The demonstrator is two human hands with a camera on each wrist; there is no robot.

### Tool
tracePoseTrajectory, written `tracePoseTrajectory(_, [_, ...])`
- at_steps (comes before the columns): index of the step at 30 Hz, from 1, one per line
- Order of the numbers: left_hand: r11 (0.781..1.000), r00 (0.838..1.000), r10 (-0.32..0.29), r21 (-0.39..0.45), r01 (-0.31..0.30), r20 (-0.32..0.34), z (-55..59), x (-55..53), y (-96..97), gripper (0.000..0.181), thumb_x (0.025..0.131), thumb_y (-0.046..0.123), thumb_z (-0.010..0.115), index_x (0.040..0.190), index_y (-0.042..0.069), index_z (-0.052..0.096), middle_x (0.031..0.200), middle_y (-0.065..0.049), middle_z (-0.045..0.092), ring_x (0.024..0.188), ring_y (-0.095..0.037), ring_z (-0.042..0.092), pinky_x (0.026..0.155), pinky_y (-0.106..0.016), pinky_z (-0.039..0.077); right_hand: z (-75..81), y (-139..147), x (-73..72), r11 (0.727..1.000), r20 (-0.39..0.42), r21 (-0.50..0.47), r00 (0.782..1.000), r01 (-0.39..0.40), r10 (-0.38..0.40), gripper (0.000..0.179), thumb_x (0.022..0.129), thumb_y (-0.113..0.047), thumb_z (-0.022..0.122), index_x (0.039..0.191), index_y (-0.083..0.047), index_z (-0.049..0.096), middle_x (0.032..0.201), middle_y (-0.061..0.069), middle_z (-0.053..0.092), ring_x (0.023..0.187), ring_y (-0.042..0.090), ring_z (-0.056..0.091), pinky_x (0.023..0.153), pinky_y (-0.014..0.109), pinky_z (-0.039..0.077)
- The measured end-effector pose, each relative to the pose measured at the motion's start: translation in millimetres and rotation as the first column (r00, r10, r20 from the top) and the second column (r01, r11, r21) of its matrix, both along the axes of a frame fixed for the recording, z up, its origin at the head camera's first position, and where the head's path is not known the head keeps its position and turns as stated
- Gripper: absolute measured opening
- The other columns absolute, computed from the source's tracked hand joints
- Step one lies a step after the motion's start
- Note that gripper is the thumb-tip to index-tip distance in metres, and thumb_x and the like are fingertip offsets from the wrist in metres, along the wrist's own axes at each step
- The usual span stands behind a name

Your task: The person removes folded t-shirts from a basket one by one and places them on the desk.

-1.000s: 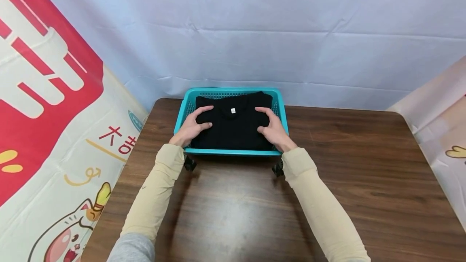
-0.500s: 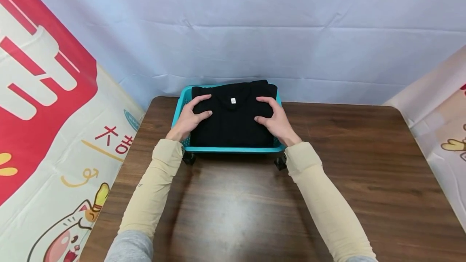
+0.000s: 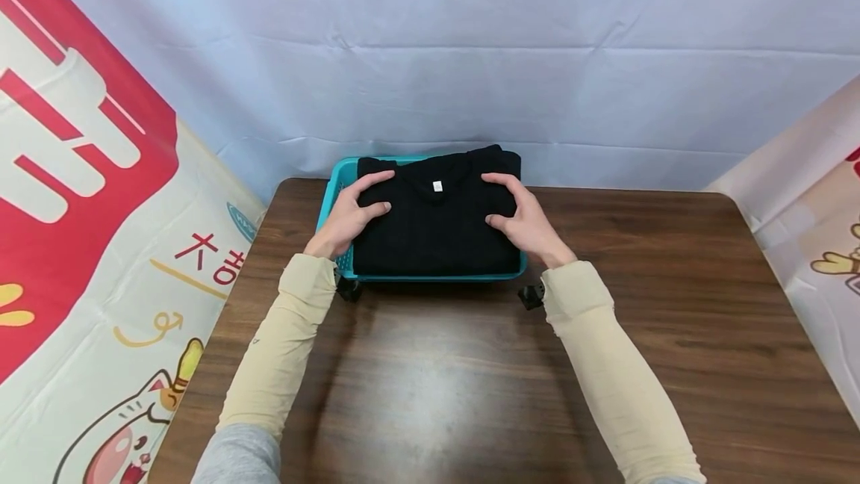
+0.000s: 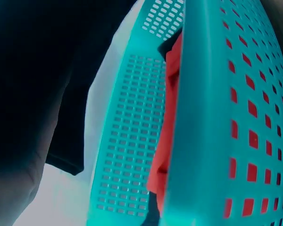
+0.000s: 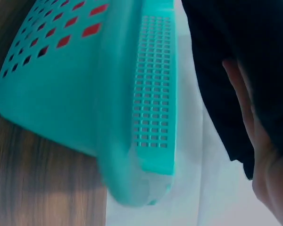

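A folded black shirt (image 3: 437, 237) with a white collar label lies level between my hands, over the teal plastic basket (image 3: 326, 208). My left hand (image 3: 347, 216) grips its left side, thumb and index finger on top and the other fingers hidden. On the opposite side my right hand (image 3: 527, 224) holds it likewise; some of those fingers (image 5: 243, 94) show beneath the fabric in the right wrist view. Both wrist views have the shirt raised above the basket's rim. Inside the basket, red cloth (image 4: 167, 127) shows in the left wrist view, with dark fabric beside it.
The basket stands at the back of the brown wooden table (image 3: 430, 379), close to a pale hanging cloth (image 3: 430, 58). A printed red and white banner (image 3: 101, 208) hangs along the left side. Bare tabletop (image 3: 672, 305) extends to the right.
The shirt has risen out of the basket in both hands and shifted slightly right. It now covers the basket's right side and much of its front rim.
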State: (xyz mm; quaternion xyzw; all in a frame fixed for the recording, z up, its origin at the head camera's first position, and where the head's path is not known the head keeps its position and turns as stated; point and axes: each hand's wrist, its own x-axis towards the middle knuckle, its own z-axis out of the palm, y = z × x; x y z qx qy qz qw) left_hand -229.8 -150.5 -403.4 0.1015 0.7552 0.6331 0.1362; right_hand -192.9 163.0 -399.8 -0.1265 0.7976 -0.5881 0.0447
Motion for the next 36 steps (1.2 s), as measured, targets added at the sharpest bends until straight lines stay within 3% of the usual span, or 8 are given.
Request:
tracePoseTrajectory(6, [0.99,0.998,0.012,0.14,-0.021,0.065,3.3,0.0,2.5,0.05,0.093,0.008,0.061,0.137,0.031,0.054,0.137,-0.006,0.051,0.098,-0.023,0.065,0.081,-0.035,0.056,5.8,11,3.5,0.999,0.103,-0.038,0.994,0.036,-0.032,0.065,0.088,0.006,0.058,0.146,-0.019,0.04,0.152,0.01,0.032,0.122,0.032,0.046,0.098,0.044,0.042])
tracePoseTrajectory(15, [0.978,0.994,-0.06,0.204,0.04,0.09,4.8,1.6,12.4,0.052,0.093,0.006,0.061,0.14,0.028,0.051,0.137,-0.009,0.05,0.093,-0.021,0.068,0.079,-0.035,0.058,7.5,25,7.4,0.997,0.186,-0.036,0.981,0.068,-0.06,0.068,0.087,0.008,0.055,0.147,-0.018,0.039,0.152,0.012,0.034,0.127,0.032,0.047,0.1,0.041,0.043])
tracePoseTrajectory(18, [0.983,0.993,-0.076,0.172,0.059,0.089,4.9,2.1,16.7,0.052,0.093,0.007,0.061,0.14,0.027,0.051,0.14,-0.006,0.048,0.093,-0.022,0.069,0.08,-0.035,0.058,7.5,29,9.4,0.994,0.201,-0.05,0.976,0.096,-0.084,0.066,0.087,0.008,0.054,0.146,-0.018,0.041,0.152,0.011,0.034,0.127,0.031,0.047,0.101,0.043,0.042])
tracePoseTrajectory(21, [0.994,0.994,-0.091,0.063,0.088,0.053,5.8,2.4,20.7,0.05,0.093,0.01,0.062,0.139,0.027,0.052,0.147,0.0,0.042,0.111,-0.019,0.061,0.089,-0.037,0.054,6.1,33,11.1,0.992,0.205,-0.051,0.974,0.114,-0.101,0.065,0.087,0.009,0.054,0.146,-0.017,0.041,0.151,0.011,0.034,0.128,0.03,0.045,0.102,0.045,0.041])
tracePoseTrajectory(26, [0.989,0.992,-0.126,-0.083,0.126,0.011,7.9,2.3,28.3,0.047,0.093,0.015,0.064,0.137,0.029,0.055,0.151,0.004,0.036,0.13,-0.02,0.043,0.099,-0.043,0.048,5.7,42,15.2,0.989,0.197,-0.043,0.971,0.145,-0.134,0.064,0.088,0.009,0.053,0.146,-0.016,0.042,0.152,0.011,0.033,0.128,0.029,0.044,0.103,0.044,0.04])
tracePoseTrajectory(30, [0.989,0.991,-0.135,-0.064,0.135,-0.003,6.2,3.4,35.6,0.049,0.092,0.017,0.064,0.139,0.028,0.052,0.152,0.005,0.034,0.135,-0.018,0.035,0.101,-0.043,0.047,7.7,49,18.7,0.981,0.181,-0.039,0.967,0.19,-0.18,0.064,0.087,0.008,0.054,0.145,-0.018,0.044,0.154,0.009,0.032,0.13,0.028,0.042,0.104,0.043,0.038])
tracePoseTrajectory(36, [0.989,0.991,-0.133,0.072,0.132,0.014,1.9,4.5,49.2,0.053,0.093,0.013,0.064,0.141,0.026,0.049,0.144,-0.003,0.044,0.109,-0.024,0.061,0.09,-0.037,0.055,8.4,60,22.5,0.966,0.171,-0.05,0.955,0.254,-0.242,0.064,0.087,0.007,0.054,0.144,-0.019,0.046,0.154,0.007,0.031,0.129,0.025,0.041,0.106,0.042,0.036])
